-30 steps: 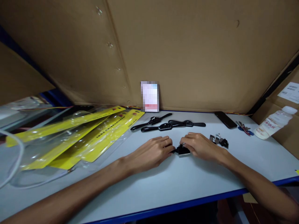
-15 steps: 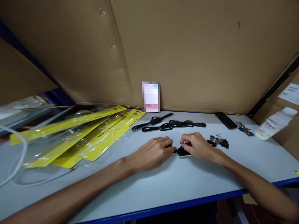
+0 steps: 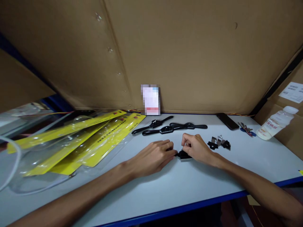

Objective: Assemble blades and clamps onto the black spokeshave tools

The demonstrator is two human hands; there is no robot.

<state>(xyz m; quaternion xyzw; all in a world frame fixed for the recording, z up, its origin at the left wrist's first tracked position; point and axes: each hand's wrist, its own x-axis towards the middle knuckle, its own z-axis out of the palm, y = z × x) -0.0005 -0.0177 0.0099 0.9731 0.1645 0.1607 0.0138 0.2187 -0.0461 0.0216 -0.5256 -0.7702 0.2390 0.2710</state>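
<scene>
1. Centrally, small black tool part (image 3: 183,154): lies flat on the white table (image 3: 189,186), pinched from both sides. Right hand (image 3: 197,148) has its fingertips curled down closed on the part's top and right end; left hand (image 3: 155,156) rests palm-down, fingertips closed against the part's left end.
2. Handling, judged: rigid, metal or hard plastic, light, small enough to slip; a possible blade edge cannot be made out. Best held by its two ends, as now.
3. Loose metal and black bits (image 3: 219,143): just right of the part, apart from it.
4. Black two-handled tools (image 3: 169,127): behind the part, near.
5. Yellow-backed clear packages (image 3: 90,138): well left of the part.
6. Phone (image 3: 228,121), keys (image 3: 246,130), white bottle (image 3: 276,123): far right, behind the part.
</scene>
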